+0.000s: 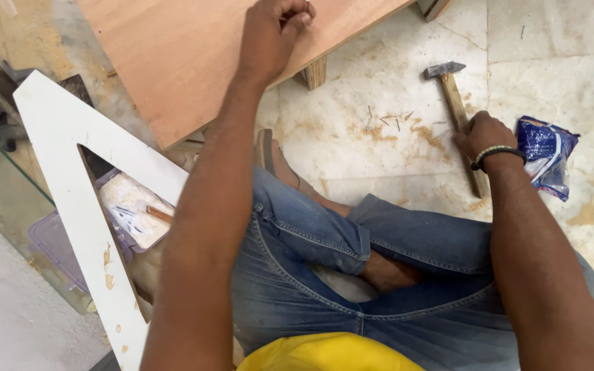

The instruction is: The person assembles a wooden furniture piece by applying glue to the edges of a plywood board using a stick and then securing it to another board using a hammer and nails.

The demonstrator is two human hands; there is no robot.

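A hammer (pixel 460 110) with a wooden handle and steel head is shown lying on the marble floor (pixel 352 82), its head pointing away from the seated person. The right hand (pixel 484 136) is closed around the middle of the handle, while the hammer rests flat on the floor. The left hand (pixel 274 31) is held in a loose fist on the plywood panel (pixel 187 62), with fingertips pinched together; whether a nail is pinched there cannot be told.

A scatter of loose nails (pixel 385 120) is seen on the floor just beside the hammer head, and a blue plastic packet (pixel 543 154) lies just to the right of the right hand. A white angled board (pixel 70 172) and a clear plastic box (pixel 122 220) of small parts lie to the left, near the crossed legs in jeans (pixel 352 275).

Risks are judged as follows. A grip taken at mid-handle gives less control of the swing, so a glancing blow could fall on the pinched fingertips. The loose nails lie near a sandalled foot (pixel 283 165) and could be knelt or stepped upon. The panel's overhanging corner could rock under a blow.
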